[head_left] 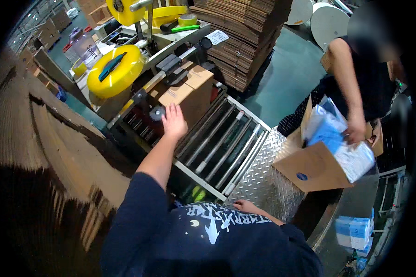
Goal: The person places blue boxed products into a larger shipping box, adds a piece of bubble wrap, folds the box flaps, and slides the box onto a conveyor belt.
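Observation:
My left hand (pixel 174 121) reaches forward with its fingers stretched out against the near end of a brown cardboard box (pixel 193 94). The box sits in a carton-sealing machine (pixel 138 99), under its dark top rollers. Nothing is gripped in that hand. Close to my body, my right hand (pixel 246 206) hangs low by the edge of a diamond-plate metal surface (pixel 282 184). Its fingers look loosely extended with nothing in them. Between both hands lies a roller conveyor (pixel 224 143) with bare metal rollers.
At right, a person (pixel 370 83) reaches into an open carton (pixel 316 168) of blue-and-white packs (pixel 326 129). Flattened cardboard (pixel 240 37) is stacked at the back. Yellow tape rolls (pixel 115 71) sit on the machine. More blue-and-white packs (pixel 353 233) lie lower right. Brown cardboard (pixel 55 138) fills the left.

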The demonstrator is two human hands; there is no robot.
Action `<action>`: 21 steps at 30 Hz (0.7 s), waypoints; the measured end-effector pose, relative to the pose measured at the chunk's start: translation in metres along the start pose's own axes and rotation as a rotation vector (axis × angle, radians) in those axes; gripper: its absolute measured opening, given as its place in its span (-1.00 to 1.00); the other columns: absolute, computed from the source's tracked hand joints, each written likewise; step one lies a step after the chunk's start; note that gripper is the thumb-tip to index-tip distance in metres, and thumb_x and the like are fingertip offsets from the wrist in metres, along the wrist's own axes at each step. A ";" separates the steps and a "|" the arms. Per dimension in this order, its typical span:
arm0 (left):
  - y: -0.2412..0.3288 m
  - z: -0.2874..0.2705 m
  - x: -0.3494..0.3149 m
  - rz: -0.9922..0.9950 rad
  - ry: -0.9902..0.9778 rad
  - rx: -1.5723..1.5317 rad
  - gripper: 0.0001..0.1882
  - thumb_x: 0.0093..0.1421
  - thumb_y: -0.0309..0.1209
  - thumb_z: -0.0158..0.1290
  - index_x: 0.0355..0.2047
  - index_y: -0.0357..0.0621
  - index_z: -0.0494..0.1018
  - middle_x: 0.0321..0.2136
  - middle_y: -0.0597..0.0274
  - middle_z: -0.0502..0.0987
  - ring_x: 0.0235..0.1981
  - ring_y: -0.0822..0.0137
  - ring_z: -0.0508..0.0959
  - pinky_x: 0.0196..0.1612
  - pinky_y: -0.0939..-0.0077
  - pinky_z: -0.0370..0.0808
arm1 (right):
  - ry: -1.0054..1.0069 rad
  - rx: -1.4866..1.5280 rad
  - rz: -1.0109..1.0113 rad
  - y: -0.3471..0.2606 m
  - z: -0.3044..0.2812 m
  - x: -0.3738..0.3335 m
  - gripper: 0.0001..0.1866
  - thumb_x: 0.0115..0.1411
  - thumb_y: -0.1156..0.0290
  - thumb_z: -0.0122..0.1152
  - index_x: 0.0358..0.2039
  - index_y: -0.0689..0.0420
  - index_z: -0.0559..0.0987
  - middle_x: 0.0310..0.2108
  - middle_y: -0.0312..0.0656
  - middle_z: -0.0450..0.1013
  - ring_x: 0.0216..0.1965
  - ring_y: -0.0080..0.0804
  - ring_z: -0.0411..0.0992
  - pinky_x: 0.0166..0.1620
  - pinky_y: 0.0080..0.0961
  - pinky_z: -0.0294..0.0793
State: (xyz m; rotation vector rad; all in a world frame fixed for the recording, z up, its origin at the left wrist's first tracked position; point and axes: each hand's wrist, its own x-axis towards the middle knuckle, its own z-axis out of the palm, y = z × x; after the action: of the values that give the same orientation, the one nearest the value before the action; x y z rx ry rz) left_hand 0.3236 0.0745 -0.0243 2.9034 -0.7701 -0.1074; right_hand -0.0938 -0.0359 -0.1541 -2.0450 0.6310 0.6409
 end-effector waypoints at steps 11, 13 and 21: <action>-0.132 -0.083 -0.302 0.094 -0.684 -0.265 -0.39 0.14 -0.04 -0.06 0.09 -0.16 0.22 -0.01 0.03 0.37 0.01 0.20 0.37 0.04 0.42 0.30 | 0.158 -0.309 0.106 0.204 -0.030 -0.043 -0.64 -0.08 0.13 0.08 -0.51 0.21 0.56 -0.49 0.00 0.49 -0.46 -0.11 0.47 -0.39 -0.27 0.42; -0.106 -0.189 -0.310 0.135 -0.420 -0.807 -0.48 0.21 -0.20 -0.10 0.12 -0.18 0.16 0.04 0.09 0.31 0.07 0.29 0.30 0.09 0.44 0.23 | 0.132 -0.532 -0.071 0.243 -0.021 -0.030 -0.60 -0.05 0.11 0.06 -0.42 0.22 0.56 -0.47 -0.05 0.51 -0.48 -0.09 0.46 -0.37 -0.32 0.44; -0.110 -0.527 -0.418 0.627 1.180 -0.324 -0.57 0.11 -0.24 0.07 -0.06 -0.20 0.36 -0.25 0.13 0.48 -0.20 0.32 0.47 -0.09 0.42 0.40 | 0.230 -0.038 0.029 0.039 -0.016 -0.117 -0.62 -0.05 0.15 0.16 -0.27 0.12 0.56 -0.41 -0.06 0.51 -0.32 -0.26 0.49 -0.21 -0.42 0.44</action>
State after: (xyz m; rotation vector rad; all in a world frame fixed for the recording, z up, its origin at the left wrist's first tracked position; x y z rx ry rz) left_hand 0.0695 0.4365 0.4942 1.7648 -1.1272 1.2419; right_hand -0.2022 -0.0460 -0.0942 -2.1665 0.7873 0.4396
